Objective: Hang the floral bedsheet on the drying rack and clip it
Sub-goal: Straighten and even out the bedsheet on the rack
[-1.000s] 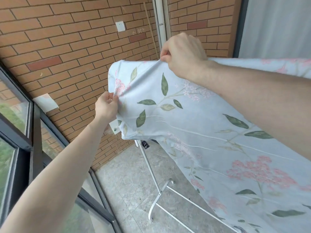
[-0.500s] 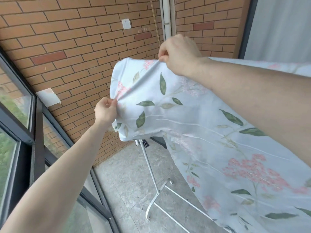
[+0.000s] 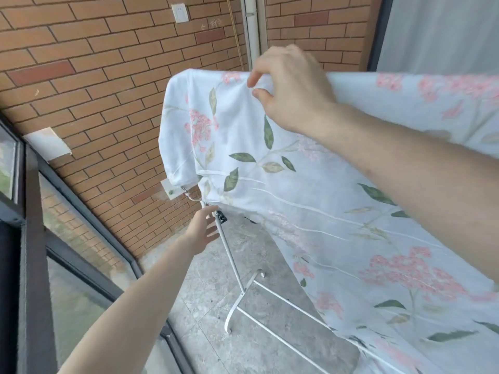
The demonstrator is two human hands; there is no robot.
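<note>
The floral bedsheet [image 3: 310,190], pale with pink blossoms and green leaves, hangs draped over the drying rack, whose top bar it hides. The rack's white upright pole [image 3: 232,261] and curved foot show below the sheet's left corner. My right hand [image 3: 291,87] is at the sheet's top edge with thumb and forefinger slightly apart and fingers loosened. My left hand [image 3: 204,229] is low under the corner, fingers spread, right beside the pole and its black knob [image 3: 222,217]. No clip is visible.
A brick wall [image 3: 94,76] runs close behind the rack, with a white socket [image 3: 179,12] and a downpipe [image 3: 252,28]. Dark-framed windows [image 3: 32,238] line the left side. Grey floor tiles [image 3: 216,306] lie under the rack. A small tag [image 3: 168,188] dangles from the corner.
My left hand let go of the sheet's side edge and dropped down to the pole. My right hand loosened from a tight fist. The sheet corner now hangs down freely.
</note>
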